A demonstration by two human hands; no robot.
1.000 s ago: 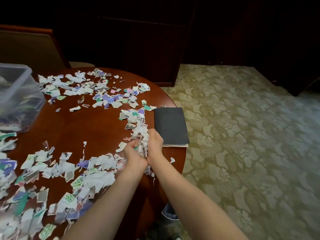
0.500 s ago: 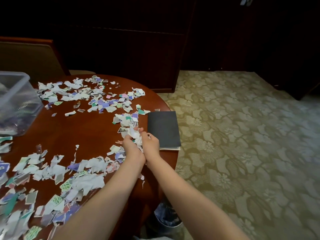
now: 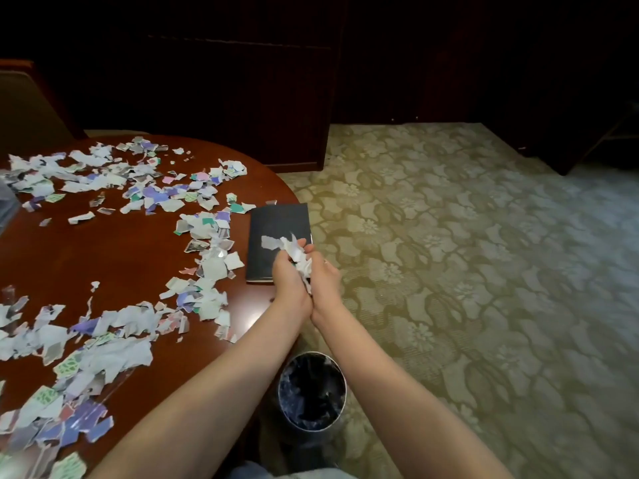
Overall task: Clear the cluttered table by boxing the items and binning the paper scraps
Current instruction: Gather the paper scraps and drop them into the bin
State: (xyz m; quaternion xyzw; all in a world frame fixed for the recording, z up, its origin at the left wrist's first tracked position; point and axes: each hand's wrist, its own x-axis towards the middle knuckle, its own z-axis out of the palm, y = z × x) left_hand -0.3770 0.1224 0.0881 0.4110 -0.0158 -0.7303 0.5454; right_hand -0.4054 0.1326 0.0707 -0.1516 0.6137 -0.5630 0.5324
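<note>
Two hands hold a bunch of paper scraps at the edge of the round table.

Nearest, right under the arms, a round bin (image 3: 312, 388) stands on the floor just beside the table (image 3: 86, 250), open at the top with dark stuff inside. Above it, the left hand (image 3: 289, 276) and the right hand (image 3: 323, 276) press together, fingers curled tight around a bunch of scraps (image 3: 294, 252). The hands are at the table's right edge, partly in front of a dark notebook (image 3: 276, 224) that lies flat there. More paper scraps (image 3: 103, 323) cover the table left of the notebook, near and far. Right of the table, the patterned carpet (image 3: 466, 271) is open floor up to dark cabinets (image 3: 242, 81).
</note>
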